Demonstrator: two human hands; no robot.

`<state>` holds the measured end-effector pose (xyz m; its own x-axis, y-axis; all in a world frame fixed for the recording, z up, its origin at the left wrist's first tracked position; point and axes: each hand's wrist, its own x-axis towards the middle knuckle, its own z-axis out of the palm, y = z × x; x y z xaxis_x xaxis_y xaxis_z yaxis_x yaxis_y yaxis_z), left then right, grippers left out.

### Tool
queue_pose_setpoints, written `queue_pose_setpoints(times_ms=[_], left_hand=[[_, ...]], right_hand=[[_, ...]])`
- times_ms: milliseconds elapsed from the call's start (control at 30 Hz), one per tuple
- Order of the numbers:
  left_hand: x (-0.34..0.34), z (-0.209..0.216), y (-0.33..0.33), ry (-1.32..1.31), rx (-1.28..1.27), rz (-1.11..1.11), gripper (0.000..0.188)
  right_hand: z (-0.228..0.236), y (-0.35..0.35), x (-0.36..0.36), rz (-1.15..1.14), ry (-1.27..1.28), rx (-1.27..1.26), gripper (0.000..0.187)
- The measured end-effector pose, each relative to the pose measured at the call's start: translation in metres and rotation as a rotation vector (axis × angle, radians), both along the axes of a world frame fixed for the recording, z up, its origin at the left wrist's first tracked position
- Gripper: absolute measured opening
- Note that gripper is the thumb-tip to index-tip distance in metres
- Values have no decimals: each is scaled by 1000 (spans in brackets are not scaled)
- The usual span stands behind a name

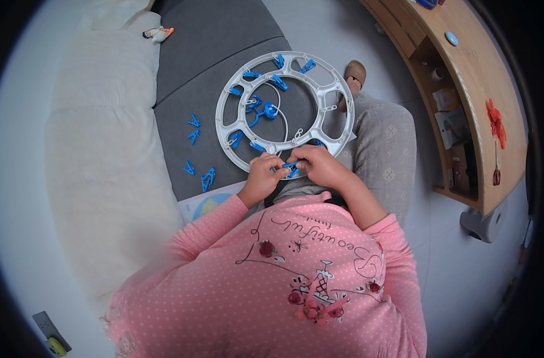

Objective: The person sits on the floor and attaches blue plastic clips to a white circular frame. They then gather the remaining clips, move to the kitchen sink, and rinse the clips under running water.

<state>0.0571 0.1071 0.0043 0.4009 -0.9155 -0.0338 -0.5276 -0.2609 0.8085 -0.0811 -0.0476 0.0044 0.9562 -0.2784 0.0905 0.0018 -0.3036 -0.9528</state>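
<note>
Close to my lap, my left hand (265,178) pinches one side of a blue clothespin (293,171) between thumb and fingers. My right hand (321,167) has its fingers closed on the same clothespin, which they partly cover. Both hands are at the near edge of a round white plastic hanging rack (278,146) that rests on the grey sofa and partly over my leg. Several blue clothespins (279,82) hang from the rack by small white chain links. Inside its inner ring lies a blue hook piece (269,111) with a white cord.
Several loose blue clothespins (194,121) lie on the grey sofa seat (185,95) left of the rack. A cream cushion (105,143) runs along the left, with a small white toy bird (158,34) beyond. At right stands a wooden cabinet (481,77) bearing red-handled scissors (496,176).
</note>
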Motion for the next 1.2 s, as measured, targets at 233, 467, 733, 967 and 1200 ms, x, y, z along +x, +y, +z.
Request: queue_pose_setpoints(times_ms=[233,467,733,967,1200], left_hand=[[2,6,-4,-15,94,-62,13],[5,7,0,72,134,-102,12],[0,23,-14,454,-4,196,12],[47,32,22,126,-144,429,5],[75,-4,108,-294,-87,530,4]], right_hand=[[1,-3,1,28,-41,-166,23],[5,-6,0,-11,-139,-214,25],[13,-3,1,-114,-102,67,21],[-4,-29,-12,-496,20,-98,15],[-12,-30,-23,-329,274,-262,22]])
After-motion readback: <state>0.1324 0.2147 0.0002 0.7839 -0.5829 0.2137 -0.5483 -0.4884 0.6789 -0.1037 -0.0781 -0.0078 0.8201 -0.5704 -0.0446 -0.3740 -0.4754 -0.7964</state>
